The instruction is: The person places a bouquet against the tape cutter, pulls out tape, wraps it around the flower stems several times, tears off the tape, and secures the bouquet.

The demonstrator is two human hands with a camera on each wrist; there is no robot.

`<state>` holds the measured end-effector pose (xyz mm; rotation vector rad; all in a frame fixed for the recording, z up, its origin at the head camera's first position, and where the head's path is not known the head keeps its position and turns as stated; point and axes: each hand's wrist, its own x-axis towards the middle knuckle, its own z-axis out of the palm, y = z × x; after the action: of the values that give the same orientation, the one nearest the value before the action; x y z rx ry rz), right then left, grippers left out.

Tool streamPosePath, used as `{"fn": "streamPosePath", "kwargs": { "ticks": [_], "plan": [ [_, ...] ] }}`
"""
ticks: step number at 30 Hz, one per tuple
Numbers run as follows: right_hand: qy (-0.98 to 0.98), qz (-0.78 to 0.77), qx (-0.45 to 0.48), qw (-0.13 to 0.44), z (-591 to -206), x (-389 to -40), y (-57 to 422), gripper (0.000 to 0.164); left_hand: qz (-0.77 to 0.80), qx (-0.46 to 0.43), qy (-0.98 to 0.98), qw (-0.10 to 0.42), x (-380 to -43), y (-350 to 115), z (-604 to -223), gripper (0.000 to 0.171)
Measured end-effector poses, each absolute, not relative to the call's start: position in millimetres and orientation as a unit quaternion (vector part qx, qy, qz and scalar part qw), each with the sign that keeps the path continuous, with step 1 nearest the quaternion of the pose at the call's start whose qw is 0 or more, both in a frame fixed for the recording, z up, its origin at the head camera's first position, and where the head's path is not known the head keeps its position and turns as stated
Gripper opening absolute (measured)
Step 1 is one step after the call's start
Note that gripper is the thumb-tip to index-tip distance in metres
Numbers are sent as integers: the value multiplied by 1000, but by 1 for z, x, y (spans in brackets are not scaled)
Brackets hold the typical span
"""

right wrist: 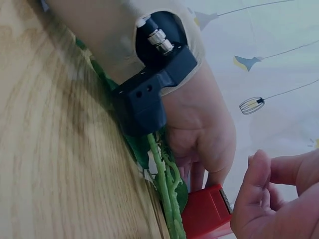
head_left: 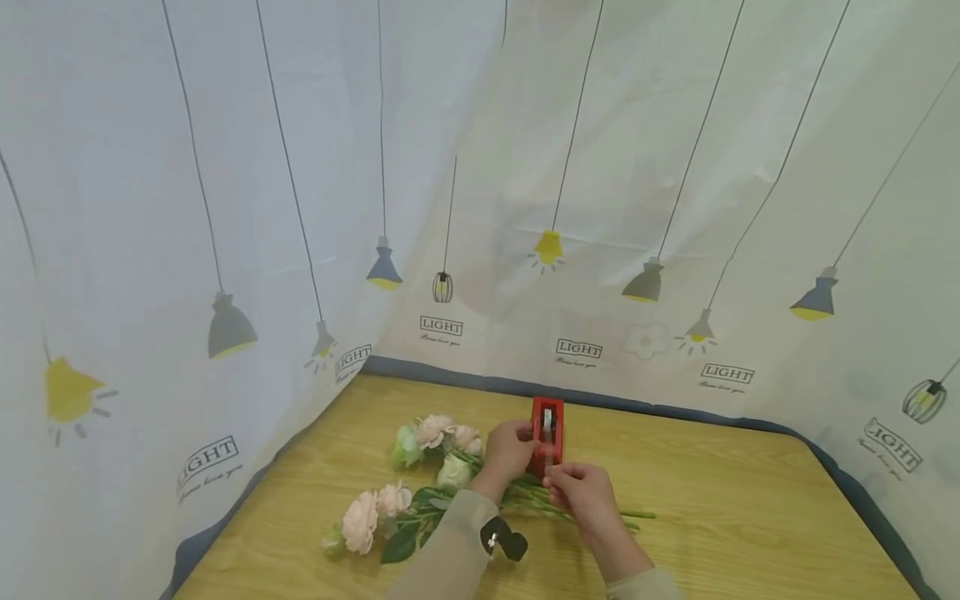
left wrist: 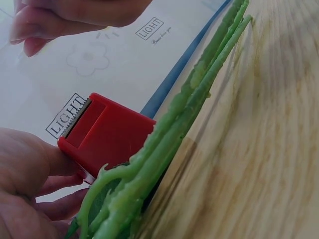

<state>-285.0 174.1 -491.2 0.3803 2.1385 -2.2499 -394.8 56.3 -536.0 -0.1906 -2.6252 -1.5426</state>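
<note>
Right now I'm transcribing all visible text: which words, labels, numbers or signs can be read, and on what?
"LIGHT": boxed, repeated across the white printed sheet.
"love you": script beneath LIGHT, same sheet; the word before it is too blurred.
Red tape dispenser: no readable text.

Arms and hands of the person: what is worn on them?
The left sleeve and right sleeve are pale beige. The left hand and right hand wear no gloves. A black device with a silvery connector sits at the left cuff.
</note>
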Motion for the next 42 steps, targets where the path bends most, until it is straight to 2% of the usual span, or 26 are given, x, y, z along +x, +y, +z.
{"fn": "streamPosePath", "kwargs": {
  "ticks": [25, 42],
  "plan": [
    [711, -692, 122, 23, -508, -266, 169, 13, -501, -57, -862, 52, -395, 57, -538, 19],
    [707, -700, 99, 25, -508, -256, 165, 14, -506, -54, -860, 49, -395, 57, -535, 20]
  ]
}}
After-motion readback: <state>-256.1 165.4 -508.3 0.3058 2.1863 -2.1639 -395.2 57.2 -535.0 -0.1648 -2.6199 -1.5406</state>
